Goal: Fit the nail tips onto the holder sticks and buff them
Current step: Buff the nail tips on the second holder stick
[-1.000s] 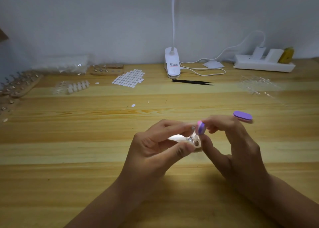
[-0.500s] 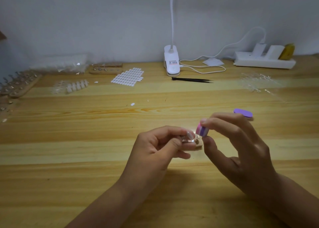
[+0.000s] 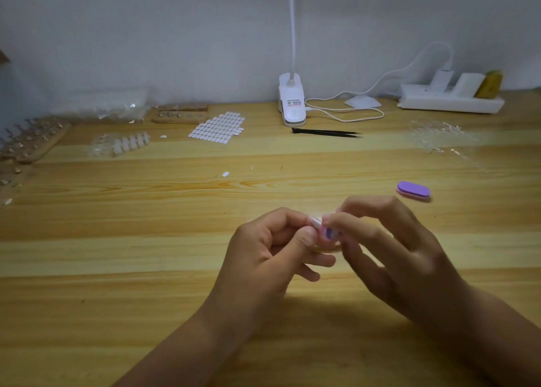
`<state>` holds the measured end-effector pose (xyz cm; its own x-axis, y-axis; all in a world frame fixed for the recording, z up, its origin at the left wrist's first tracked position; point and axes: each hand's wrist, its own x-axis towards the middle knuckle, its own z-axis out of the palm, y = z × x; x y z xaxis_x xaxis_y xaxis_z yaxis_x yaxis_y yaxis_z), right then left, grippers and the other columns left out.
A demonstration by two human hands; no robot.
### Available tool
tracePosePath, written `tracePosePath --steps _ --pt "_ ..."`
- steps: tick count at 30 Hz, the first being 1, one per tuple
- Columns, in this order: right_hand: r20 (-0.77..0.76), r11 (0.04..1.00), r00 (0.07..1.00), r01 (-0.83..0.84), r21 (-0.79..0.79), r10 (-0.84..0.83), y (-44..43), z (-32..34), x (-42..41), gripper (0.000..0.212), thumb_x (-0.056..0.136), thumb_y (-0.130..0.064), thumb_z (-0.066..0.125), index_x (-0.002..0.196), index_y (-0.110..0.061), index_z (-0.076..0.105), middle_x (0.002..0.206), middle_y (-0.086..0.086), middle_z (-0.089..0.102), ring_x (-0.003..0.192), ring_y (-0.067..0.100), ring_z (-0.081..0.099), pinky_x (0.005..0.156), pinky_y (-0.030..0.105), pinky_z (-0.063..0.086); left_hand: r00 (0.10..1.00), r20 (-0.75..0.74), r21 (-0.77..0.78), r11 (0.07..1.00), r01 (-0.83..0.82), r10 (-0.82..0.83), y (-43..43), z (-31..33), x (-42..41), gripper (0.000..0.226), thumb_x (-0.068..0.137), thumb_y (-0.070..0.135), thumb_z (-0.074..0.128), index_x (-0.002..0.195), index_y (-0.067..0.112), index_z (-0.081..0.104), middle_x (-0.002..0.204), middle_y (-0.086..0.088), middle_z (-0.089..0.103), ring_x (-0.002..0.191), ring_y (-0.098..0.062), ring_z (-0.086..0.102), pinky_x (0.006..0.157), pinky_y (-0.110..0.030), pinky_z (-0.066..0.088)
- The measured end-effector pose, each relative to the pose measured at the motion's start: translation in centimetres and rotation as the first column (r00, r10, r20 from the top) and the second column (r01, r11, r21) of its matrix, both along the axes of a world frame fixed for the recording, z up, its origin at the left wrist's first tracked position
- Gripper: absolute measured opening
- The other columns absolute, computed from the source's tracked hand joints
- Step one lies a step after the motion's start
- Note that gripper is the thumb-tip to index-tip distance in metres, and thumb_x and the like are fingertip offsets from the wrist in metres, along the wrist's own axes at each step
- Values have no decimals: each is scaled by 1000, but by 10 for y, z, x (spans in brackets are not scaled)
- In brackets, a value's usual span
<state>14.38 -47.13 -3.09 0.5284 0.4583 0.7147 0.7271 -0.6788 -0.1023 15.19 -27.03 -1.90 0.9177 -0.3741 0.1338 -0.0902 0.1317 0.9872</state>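
Tabletop point(image 3: 117, 255) of pale wood runs back to a grey wall. Above its middle the person's left hand point(image 3: 272, 252) pinches a clear nail tip point(image 3: 314, 221) between curled thumb and forefinger; whatever it sits on is hidden by the fingers. The right hand point(image 3: 404, 257) grips a small pink-and-purple buffer block point(image 3: 329, 233) in its fingertips, held right against the nail tip. A second buffer point(image 3: 413, 190) lies flat on the wood just beyond the right hand. Further back stand a white clip lamp point(image 3: 292, 102), black tweezers point(image 3: 326, 132) and a sheet of white tabs point(image 3: 218, 127). Racks of holder sticks point(image 3: 32, 140) sit at the far left, with a row of nail tips point(image 3: 128, 143) near them.
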Motion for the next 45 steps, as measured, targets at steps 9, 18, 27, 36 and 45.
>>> tracePosePath --steps 9,18,27,36,45 --pt "9 999 999 -35 17 34 2 1 -4 36 95 3 61 128 -9 56 111 17 61 101 22 59 93 26 47 999 41 36 999 -31 29 -1 1 -3 10 93 19 63 91 12 69 82 -7 76 72 -24 75 56 -29 59" --pt "34 996 996 -83 43 81 9 3 -10 40 92 8 61 128 -8 57 114 13 56 103 23 58 95 28 46 999 36 28 999 19 -20 -1 2 -2 13 95 17 59 95 6 65 80 -10 75 71 -25 75 56 -30 59" --pt "19 990 998 -66 126 65 13 1 -13 45 93 1 63 135 -11 51 116 10 57 108 15 56 96 23 45 997 -3 15 997 77 -77 0 1 0 11 98 11 55 95 4 63 81 -7 75 71 -25 74 56 -29 58" --pt "-38 973 998 53 225 -45 6 6 -3 33 97 -7 56 130 -8 56 116 7 55 111 12 56 98 20 45 994 -72 -31 997 75 -77 -1 1 1 14 94 17 54 91 6 63 84 -14 74 75 -31 74 58 -32 58" --pt "-41 990 998 51 131 -46 5 3 -3 30 99 -5 55 129 -5 59 113 19 61 107 16 57 96 20 46 995 -56 -21 997 76 -77 0 1 2 16 95 17 54 93 5 64 84 -14 74 75 -30 74 59 -31 58"
